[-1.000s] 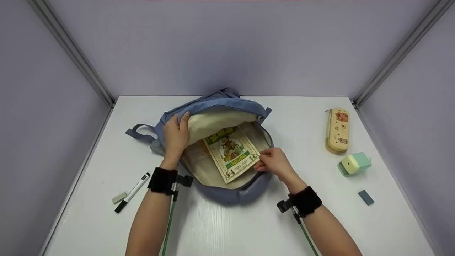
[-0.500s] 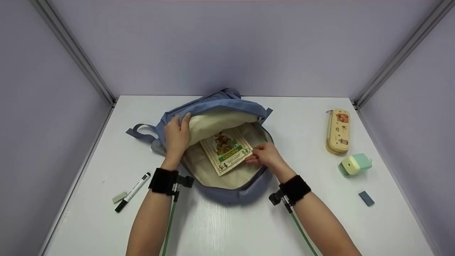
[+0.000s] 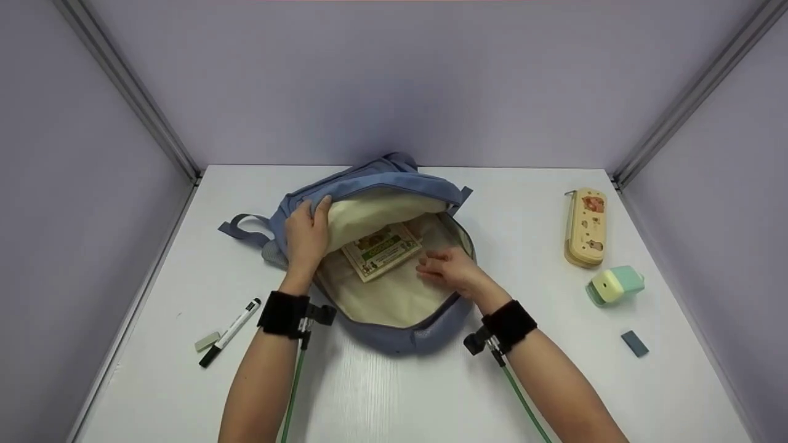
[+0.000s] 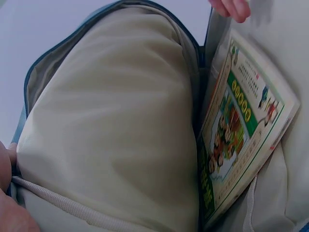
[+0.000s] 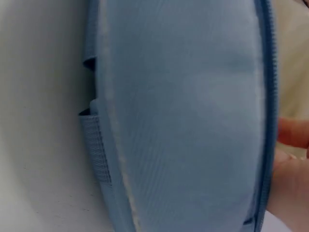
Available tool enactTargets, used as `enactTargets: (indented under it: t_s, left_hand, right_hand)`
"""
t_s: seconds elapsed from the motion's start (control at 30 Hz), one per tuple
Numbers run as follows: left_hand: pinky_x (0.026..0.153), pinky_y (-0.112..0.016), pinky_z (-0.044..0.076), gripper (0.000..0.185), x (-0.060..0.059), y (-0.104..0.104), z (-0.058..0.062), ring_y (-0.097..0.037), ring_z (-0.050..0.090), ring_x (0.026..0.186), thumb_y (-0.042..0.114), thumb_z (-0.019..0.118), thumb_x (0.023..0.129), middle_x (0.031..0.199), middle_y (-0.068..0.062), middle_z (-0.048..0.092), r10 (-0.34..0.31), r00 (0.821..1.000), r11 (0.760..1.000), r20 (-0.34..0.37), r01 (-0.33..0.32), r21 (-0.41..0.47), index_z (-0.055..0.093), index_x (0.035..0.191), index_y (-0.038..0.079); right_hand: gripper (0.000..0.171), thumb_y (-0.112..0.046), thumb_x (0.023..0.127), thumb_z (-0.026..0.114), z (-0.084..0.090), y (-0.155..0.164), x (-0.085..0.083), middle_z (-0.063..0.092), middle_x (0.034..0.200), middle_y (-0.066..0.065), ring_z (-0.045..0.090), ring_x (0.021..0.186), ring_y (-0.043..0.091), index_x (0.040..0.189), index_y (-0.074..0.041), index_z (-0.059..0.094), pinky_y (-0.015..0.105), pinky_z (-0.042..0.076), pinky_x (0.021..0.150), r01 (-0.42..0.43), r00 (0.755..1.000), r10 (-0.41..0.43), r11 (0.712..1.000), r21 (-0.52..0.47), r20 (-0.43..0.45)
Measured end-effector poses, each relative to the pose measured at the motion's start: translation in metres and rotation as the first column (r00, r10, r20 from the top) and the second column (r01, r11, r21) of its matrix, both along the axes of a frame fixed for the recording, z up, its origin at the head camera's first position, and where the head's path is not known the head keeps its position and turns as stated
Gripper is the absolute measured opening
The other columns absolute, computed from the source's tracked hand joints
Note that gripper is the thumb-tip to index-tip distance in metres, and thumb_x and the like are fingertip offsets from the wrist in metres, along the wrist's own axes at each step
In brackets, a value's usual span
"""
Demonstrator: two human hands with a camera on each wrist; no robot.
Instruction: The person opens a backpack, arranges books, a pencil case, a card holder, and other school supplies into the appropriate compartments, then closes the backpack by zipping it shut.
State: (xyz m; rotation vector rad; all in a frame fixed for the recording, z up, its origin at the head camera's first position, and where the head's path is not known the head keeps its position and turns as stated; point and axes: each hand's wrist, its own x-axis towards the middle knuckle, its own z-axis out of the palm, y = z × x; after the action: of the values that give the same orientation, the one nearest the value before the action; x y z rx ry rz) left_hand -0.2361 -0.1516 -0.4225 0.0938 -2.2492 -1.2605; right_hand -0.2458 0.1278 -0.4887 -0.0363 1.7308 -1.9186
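— Where is the book point(image 3: 381, 253), please?
— It lies inside the blue backpack point(image 3: 378, 337), its far part covered by the flap point(image 3: 375, 212).
— And what is gripped?
— The left hand point(image 3: 306, 232) pinches the flap's edge; the right hand point(image 3: 454, 271), fingers relaxed, is near the book, apart from it.

Blue backpack point(image 3: 394, 339) is sitting open by the far edge of the desk point(image 3: 381, 400), cream lining point(image 3: 375, 304) showing. Inside there's a green-and-cream illustrated book point(image 3: 383, 253), kinda slanted, far end hidden under the lifted flap point(image 3: 394, 178)

Backpack point(image 3: 388, 209) from above, twice close-up
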Motion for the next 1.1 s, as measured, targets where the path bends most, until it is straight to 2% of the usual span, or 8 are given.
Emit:
enactTargets:
  t_s: [0.3, 0.53, 0.63, 0.7, 0.8, 0.87, 0.93, 1.1]
  left_hand:
    - [0.055, -0.033, 0.027, 0.046, 0.001, -0.002, 0.000, -0.018, 0.028, 0.053, 0.028, 0.056, 0.101, 0.059, 0.000, 0.027, 0.012, 1.000, 1.000, -0.007, -0.012, -0.014, 0.034, 0.064, 0.014]
    - [0.057, -0.033, 0.030, 0.043, 0.005, -0.002, -0.002, -0.019, 0.033, 0.056, 0.027, 0.057, 0.100, 0.060, 0.000, 0.029, -0.006, 1.000, 1.000, 0.006, 0.006, -0.009, 0.036, 0.065, 0.013]
    - [0.056, -0.032, 0.030, 0.042, 0.009, -0.003, -0.002, -0.018, 0.033, 0.055, 0.028, 0.057, 0.101, 0.060, 0.001, 0.030, -0.074, 0.997, 0.997, 0.019, 0.074, -0.001, 0.037, 0.066, 0.013]
    - [0.055, -0.031, 0.030, 0.042, 0.011, -0.005, -0.002, -0.016, 0.032, 0.054, 0.028, 0.056, 0.101, 0.059, 0.001, 0.031, -0.143, 0.989, 0.990, 0.033, 0.144, -0.001, 0.038, 0.067, 0.013]
    - [0.053, -0.030, 0.030, 0.040, 0.016, -0.007, -0.003, -0.013, 0.031, 0.050, 0.027, 0.055, 0.102, 0.058, 0.001, 0.034, -0.267, 0.962, 0.963, 0.059, 0.269, -0.016, 0.040, 0.069, 0.012]
    - [0.053, -0.029, 0.031, 0.037, 0.019, -0.009, -0.003, -0.012, 0.033, 0.049, 0.027, 0.055, 0.102, 0.057, 0.002, 0.038, -0.345, 0.935, 0.937, 0.082, 0.348, -0.024, 0.041, 0.071, 0.011]
    - [0.053, -0.029, 0.032, 0.035, 0.022, -0.010, -0.004, -0.011, 0.035, 0.050, 0.025, 0.055, 0.102, 0.058, 0.002, 0.040, -0.416, 0.903, 0.906, 0.107, 0.421, -0.029, 0.043, 0.073, 0.011]
    - [0.058, -0.028, 0.033, 0.033, 0.028, -0.009, -0.007, -0.011, 0.038, 0.056, 0.029, 0.057, 0.101, 0.063, 0.005, 0.039, -0.532, 0.821, 0.835, 0.207, 0.549, -0.031, 0.044, 0.075, 0.013]
  right_hand:
    - [0.051, -0.004, 0.104, 0.046, 0.020, 0.023, 0.013, 0.041, 0.140, 0.037, 0.049, 0.127, 0.038, 0.144, 0.018, 0.026, 0.037, 0.043, 0.101, -0.156, 0.976, 0.166, 0.984, 0.082, -0.141]
    - [0.040, -0.009, 0.102, 0.052, 0.046, 0.040, 0.019, 0.057, 0.127, 0.029, 0.060, 0.114, 0.037, 0.135, 0.013, 0.046, 0.039, 0.049, 0.093, -0.071, 0.930, 0.138, 0.977, 0.203, -0.340]
    - [0.034, -0.007, 0.100, 0.055, 0.055, 0.041, 0.018, 0.061, 0.119, 0.025, 0.064, 0.104, 0.036, 0.129, 0.011, 0.052, 0.036, 0.054, 0.084, 0.076, 0.873, 0.055, 0.966, 0.245, -0.484]
    - [0.035, -0.006, 0.098, 0.058, 0.058, 0.041, 0.016, 0.061, 0.119, 0.022, 0.066, 0.100, 0.033, 0.131, 0.007, 0.053, 0.033, 0.055, 0.079, 0.199, 0.799, 0.006, 0.941, 0.274, -0.602]
    - [0.046, -0.005, 0.095, 0.064, 0.059, 0.039, 0.012, 0.057, 0.125, 0.022, 0.066, 0.092, 0.029, 0.138, 0.000, 0.050, 0.034, 0.054, 0.072, 0.360, 0.663, 0.008, 0.873, 0.329, -0.748]
    - [0.052, -0.006, 0.093, 0.067, 0.056, 0.038, 0.009, 0.056, 0.128, 0.021, 0.066, 0.086, 0.027, 0.142, -0.003, 0.050, 0.037, 0.054, 0.070, 0.419, 0.601, 0.046, 0.832, 0.363, -0.798]
    - [0.051, -0.006, 0.092, 0.069, 0.051, 0.035, 0.006, 0.057, 0.126, 0.021, 0.064, 0.081, 0.027, 0.140, -0.003, 0.053, 0.040, 0.052, 0.069, 0.430, 0.578, 0.083, 0.814, 0.390, -0.812]
    - [0.025, -0.003, 0.091, 0.069, 0.040, 0.032, -0.001, 0.065, 0.108, 0.017, 0.062, 0.082, 0.026, 0.115, 0.002, 0.069, 0.040, 0.051, 0.072, 0.441, 0.580, 0.078, 0.807, 0.393, -0.811]
